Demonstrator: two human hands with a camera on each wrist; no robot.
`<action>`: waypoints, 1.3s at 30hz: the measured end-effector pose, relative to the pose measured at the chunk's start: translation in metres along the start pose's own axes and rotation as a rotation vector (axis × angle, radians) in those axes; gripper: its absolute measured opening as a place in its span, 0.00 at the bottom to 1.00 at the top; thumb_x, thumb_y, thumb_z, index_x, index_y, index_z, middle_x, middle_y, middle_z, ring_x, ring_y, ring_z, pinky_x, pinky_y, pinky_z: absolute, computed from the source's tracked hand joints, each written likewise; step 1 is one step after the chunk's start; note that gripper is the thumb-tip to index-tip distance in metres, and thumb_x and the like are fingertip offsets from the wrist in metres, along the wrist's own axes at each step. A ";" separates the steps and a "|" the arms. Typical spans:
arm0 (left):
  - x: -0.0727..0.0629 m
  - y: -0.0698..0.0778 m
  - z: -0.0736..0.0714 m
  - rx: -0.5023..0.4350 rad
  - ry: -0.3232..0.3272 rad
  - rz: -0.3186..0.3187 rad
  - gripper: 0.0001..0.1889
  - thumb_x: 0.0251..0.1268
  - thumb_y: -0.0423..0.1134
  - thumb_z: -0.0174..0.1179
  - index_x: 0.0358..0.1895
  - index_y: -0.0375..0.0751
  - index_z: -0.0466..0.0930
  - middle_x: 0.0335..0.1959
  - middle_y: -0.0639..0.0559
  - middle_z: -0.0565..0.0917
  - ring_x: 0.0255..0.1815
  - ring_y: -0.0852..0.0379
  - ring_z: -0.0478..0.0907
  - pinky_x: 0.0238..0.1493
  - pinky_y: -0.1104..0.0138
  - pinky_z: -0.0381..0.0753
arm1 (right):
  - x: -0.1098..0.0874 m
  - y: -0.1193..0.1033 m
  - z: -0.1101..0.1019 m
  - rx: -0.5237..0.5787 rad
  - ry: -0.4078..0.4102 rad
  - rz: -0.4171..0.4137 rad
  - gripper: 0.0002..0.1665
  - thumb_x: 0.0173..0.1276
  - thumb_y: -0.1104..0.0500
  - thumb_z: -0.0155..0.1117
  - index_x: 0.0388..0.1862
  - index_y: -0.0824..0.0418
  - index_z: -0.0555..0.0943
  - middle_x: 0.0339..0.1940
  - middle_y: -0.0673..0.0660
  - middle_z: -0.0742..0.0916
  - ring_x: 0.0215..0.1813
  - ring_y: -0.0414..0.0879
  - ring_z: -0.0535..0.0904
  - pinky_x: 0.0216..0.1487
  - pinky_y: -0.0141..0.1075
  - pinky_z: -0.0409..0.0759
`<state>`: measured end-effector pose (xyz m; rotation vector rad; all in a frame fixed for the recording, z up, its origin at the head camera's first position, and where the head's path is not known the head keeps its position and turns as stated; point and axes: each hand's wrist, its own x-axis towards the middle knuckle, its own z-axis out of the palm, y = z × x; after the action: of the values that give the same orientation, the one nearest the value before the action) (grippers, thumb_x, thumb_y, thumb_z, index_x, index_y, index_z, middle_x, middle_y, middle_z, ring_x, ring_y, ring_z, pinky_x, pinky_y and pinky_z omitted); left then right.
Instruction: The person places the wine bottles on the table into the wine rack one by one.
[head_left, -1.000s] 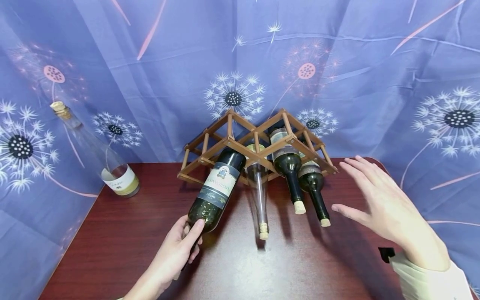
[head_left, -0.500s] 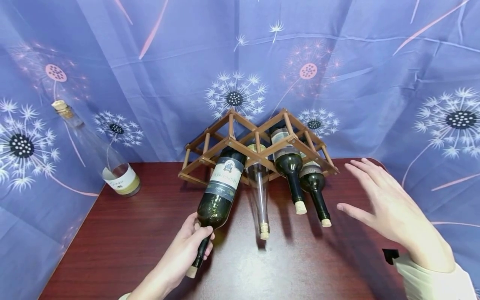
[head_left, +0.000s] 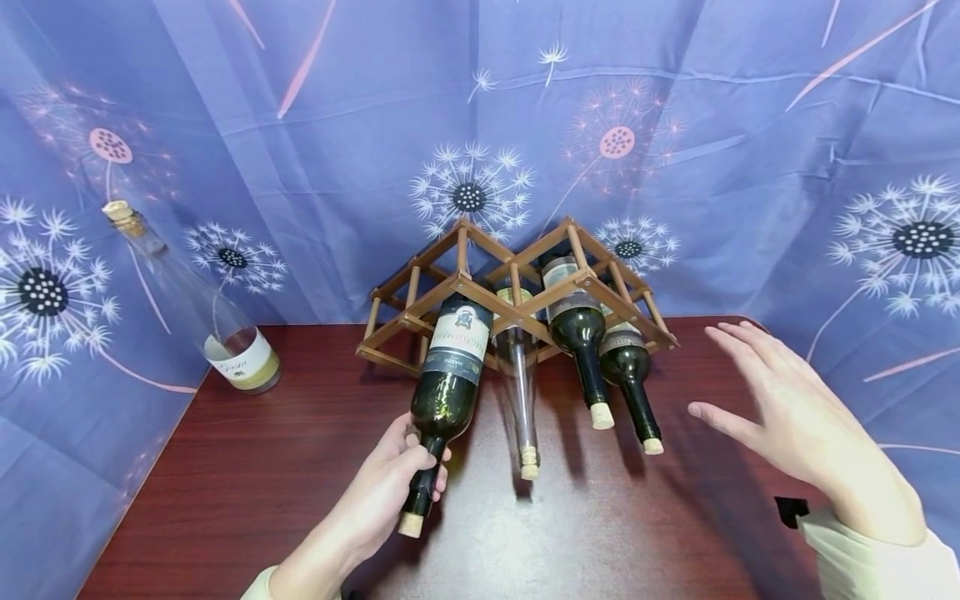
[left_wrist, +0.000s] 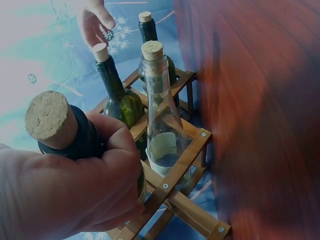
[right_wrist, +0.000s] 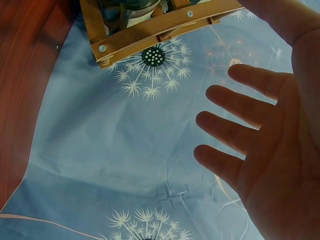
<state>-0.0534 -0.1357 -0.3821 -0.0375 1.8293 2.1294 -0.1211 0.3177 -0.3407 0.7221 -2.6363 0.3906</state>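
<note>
My left hand (head_left: 390, 483) grips the neck of a dark green wine bottle (head_left: 444, 400) with a white and grey-blue label. Its base end lies inside an opening of the wooden wine rack (head_left: 517, 312), and its cork points toward me. In the left wrist view the fingers curl round that neck, just below the cork (left_wrist: 50, 120). To the right of the rack my right hand (head_left: 802, 417) hovers with fingers spread, touching nothing. Right of the held bottle, a clear bottle (head_left: 517, 392) and two dark green bottles, one upper (head_left: 581, 333) and one lower (head_left: 628, 371), lie in the rack.
A clear corked bottle (head_left: 240, 358) with a white and yellow label stands at the left on the dark red wooden table (head_left: 255, 483). Behind the rack hangs a blue cloth (head_left: 337, 167) with dandelion prints. A small black object (head_left: 791, 511) shows beside the right sleeve.
My left hand has swung the bottle's neck end to the right, so the bottle lies straighter in the rack, deeper in. The right hand has drifted slightly right.
</note>
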 end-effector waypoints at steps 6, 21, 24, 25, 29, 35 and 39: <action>0.009 0.002 0.003 -0.025 -0.029 0.008 0.32 0.70 0.26 0.49 0.77 0.37 0.55 0.49 0.39 0.78 0.37 0.52 0.80 0.43 0.62 0.83 | -0.001 0.002 0.000 0.002 0.007 -0.003 0.60 0.50 0.49 0.88 0.79 0.64 0.69 0.75 0.68 0.74 0.73 0.70 0.68 0.82 0.54 0.56; 0.029 0.007 0.008 -0.094 -0.058 0.041 0.29 0.78 0.29 0.52 0.77 0.34 0.55 0.55 0.39 0.82 0.41 0.51 0.85 0.49 0.62 0.85 | -0.002 0.002 0.000 0.002 0.022 -0.016 0.59 0.50 0.50 0.88 0.79 0.64 0.70 0.74 0.67 0.75 0.73 0.70 0.69 0.82 0.52 0.57; 0.033 0.008 0.008 -0.106 -0.051 0.042 0.29 0.79 0.29 0.52 0.77 0.34 0.55 0.56 0.39 0.82 0.41 0.51 0.85 0.48 0.62 0.84 | -0.002 0.002 0.000 -0.001 0.023 -0.018 0.59 0.50 0.50 0.88 0.79 0.64 0.70 0.74 0.67 0.75 0.73 0.70 0.69 0.82 0.52 0.57; 0.034 0.009 0.008 -0.111 -0.047 0.043 0.28 0.79 0.29 0.52 0.77 0.34 0.56 0.56 0.39 0.82 0.41 0.51 0.86 0.48 0.62 0.84 | -0.002 0.002 -0.001 -0.002 0.023 -0.019 0.59 0.50 0.50 0.87 0.79 0.64 0.70 0.74 0.67 0.75 0.73 0.70 0.69 0.82 0.52 0.57; 0.038 0.010 0.009 -0.129 -0.038 0.051 0.28 0.79 0.29 0.52 0.77 0.32 0.55 0.56 0.39 0.83 0.41 0.52 0.86 0.48 0.62 0.84 | -0.002 0.002 -0.001 -0.001 0.018 -0.013 0.60 0.51 0.49 0.88 0.79 0.63 0.69 0.75 0.67 0.74 0.73 0.70 0.68 0.81 0.54 0.57; 0.045 0.012 0.010 -0.182 -0.035 0.035 0.27 0.82 0.32 0.52 0.76 0.33 0.55 0.58 0.42 0.84 0.41 0.52 0.87 0.48 0.61 0.86 | -0.002 0.001 -0.001 -0.003 0.015 -0.012 0.60 0.50 0.50 0.88 0.80 0.63 0.69 0.75 0.66 0.74 0.73 0.69 0.69 0.81 0.54 0.58; 0.050 0.014 0.009 -0.214 -0.058 0.037 0.27 0.83 0.32 0.51 0.77 0.33 0.54 0.59 0.42 0.83 0.40 0.53 0.87 0.46 0.60 0.89 | -0.001 0.000 -0.001 -0.004 0.017 -0.016 0.60 0.50 0.50 0.88 0.80 0.62 0.69 0.74 0.66 0.75 0.73 0.68 0.69 0.81 0.53 0.59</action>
<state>-0.1020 -0.1167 -0.3791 0.0068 1.5753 2.3182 -0.1197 0.3187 -0.3399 0.7347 -2.6128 0.3846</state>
